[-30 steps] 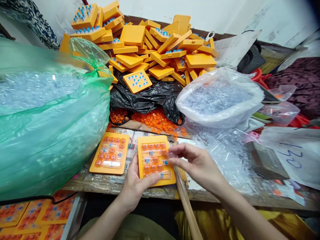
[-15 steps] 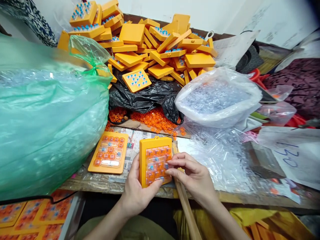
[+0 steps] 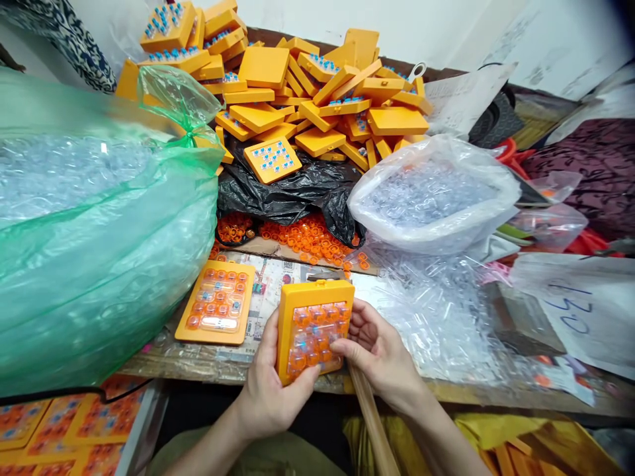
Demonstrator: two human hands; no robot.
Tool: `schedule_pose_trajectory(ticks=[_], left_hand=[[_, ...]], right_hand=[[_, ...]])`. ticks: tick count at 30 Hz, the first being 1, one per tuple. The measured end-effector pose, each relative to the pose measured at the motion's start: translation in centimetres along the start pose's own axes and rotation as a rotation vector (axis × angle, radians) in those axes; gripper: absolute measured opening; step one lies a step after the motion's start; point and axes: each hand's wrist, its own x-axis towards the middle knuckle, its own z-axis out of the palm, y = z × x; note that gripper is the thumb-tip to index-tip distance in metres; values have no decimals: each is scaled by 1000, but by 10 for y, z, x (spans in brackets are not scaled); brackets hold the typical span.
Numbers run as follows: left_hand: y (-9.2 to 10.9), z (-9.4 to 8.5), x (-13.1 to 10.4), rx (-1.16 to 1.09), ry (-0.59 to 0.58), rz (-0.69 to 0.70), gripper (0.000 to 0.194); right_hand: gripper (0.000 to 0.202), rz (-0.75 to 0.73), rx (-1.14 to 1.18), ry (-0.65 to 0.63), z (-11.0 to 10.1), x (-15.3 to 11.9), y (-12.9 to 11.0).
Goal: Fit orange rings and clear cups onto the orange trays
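Observation:
A yellow case [image 3: 317,291] with rows of orange rings, blue bits and clear caps on its face stands tilted between my hands. My left hand [image 3: 278,390] grips its left side, thumb along the bottom edge. At the right side is my right hand [image 3: 384,354], its thumb pressed on the face and its fingers curled behind the edge. A second yellow case [image 3: 218,304], also fitted with orange rings and clear caps, lies flat on the table to the left.
Yellow cases [image 3: 262,66] are heaped at the back above a black bag [image 3: 288,192] and loose orange rings [image 3: 317,238]. A green bag [image 3: 124,264] bulges at left. Clear pieces fill a white bag [image 3: 431,198] at right. Filled cases [image 3: 64,423] lie lower left.
The held case has tilted and turned slightly toward the right. My right hand's fingers have moved from the face to the case's right edge, while the thumb stays on the face.

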Motion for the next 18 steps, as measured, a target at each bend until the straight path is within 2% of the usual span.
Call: schedule_pose_trajectory(ticks=[4,7,10,13,15,18], left_hand=[[1,-3,-5,28,0,-6,77],[15,-13,-14,110,10,-33,81],[39,-35,-18,347,162,76,80],[63,-62,-9,708,303,197,73],[71,-77,-2,878,320,175,70],[69,-91,4,941,309,62,73]], right_hand=[[46,62,36,-7,-1,-2,0],[48,158,138,-79,10,-5,-3],[52,261,330,-150,37,-2,-7],[54,293,430,-157,73,13,-3],[60,284,426,-132,95,25,5],[62,260,387,-100,114,38,18]])
